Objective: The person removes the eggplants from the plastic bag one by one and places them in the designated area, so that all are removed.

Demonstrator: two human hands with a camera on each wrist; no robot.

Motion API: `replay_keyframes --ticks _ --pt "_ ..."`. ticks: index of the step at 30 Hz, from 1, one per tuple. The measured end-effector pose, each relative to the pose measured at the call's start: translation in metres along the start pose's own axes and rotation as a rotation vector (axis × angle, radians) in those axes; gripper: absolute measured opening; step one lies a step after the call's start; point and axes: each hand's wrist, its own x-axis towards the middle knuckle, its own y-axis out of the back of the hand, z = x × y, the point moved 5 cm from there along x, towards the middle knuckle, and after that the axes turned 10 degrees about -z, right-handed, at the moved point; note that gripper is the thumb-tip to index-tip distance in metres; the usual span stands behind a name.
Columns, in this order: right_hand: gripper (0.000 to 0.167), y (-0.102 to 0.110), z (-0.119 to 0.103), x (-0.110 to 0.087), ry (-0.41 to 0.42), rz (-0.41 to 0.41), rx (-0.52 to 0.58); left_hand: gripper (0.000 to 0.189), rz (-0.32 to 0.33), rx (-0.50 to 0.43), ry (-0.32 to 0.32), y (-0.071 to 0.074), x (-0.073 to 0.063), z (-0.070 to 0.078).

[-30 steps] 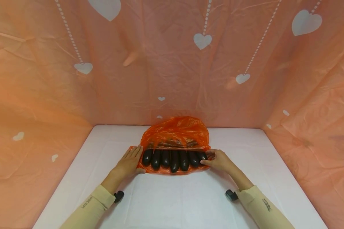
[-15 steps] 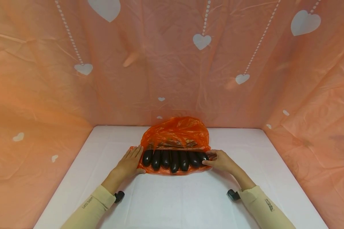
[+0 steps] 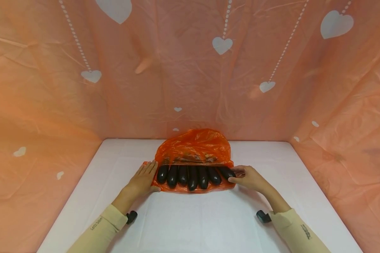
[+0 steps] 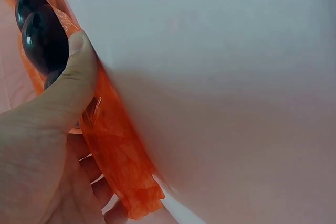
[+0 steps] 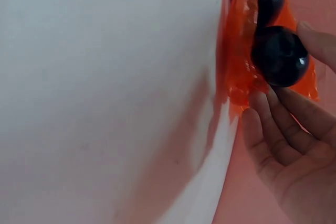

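Note:
Several glossy, near-black eggplants (image 3: 192, 177) lie side by side in an orange plastic bag (image 3: 196, 140), their near ends showing at its mouth and their far ends covered by the film. My left hand (image 3: 143, 178) rests along the bag's left edge with fingers extended; in the left wrist view its thumb (image 4: 79, 69) lies beside an eggplant end. At the right end of the row, my right hand (image 3: 247, 178) holds the rightmost eggplant (image 3: 227, 172) between thumb and fingers. That eggplant's round end (image 5: 281, 56) shows in the right wrist view, with bag film beside it.
The bag lies on a white-covered table (image 3: 190, 221) near its back edge. Orange sheeting (image 3: 190, 77) printed with white hearts hangs behind and on both sides. A small black device (image 3: 263, 216) is worn at the right wrist, another (image 3: 131, 217) at the left.
My right hand has moved slightly to the right, and the near end of the rightmost eggplant has swung right with it, away from its neighbour. My left hand stays in place.

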Motion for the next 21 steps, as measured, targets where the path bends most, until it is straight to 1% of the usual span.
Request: replay_keyframes --ticks 3,9,17,21 --pt "0.051 0.004 0.0 -0.007 -0.005 -0.002 0.002 0.105 -0.003 -0.004 0.0 0.0 0.0 0.0" --pt "0.05 0.009 0.0 -0.018 0.014 -0.011 0.006 0.105 -0.005 -0.005 -0.002 -0.001 0.001 -0.001" --pt "0.046 0.011 0.002 -0.033 0.039 -0.022 0.016 0.105 -0.002 -0.016 -0.007 -0.001 0.0 0.0" --pt "0.045 0.013 0.002 -0.041 0.032 -0.022 0.013 0.105 -0.001 -0.019 -0.007 0.0 -0.001 0.001"
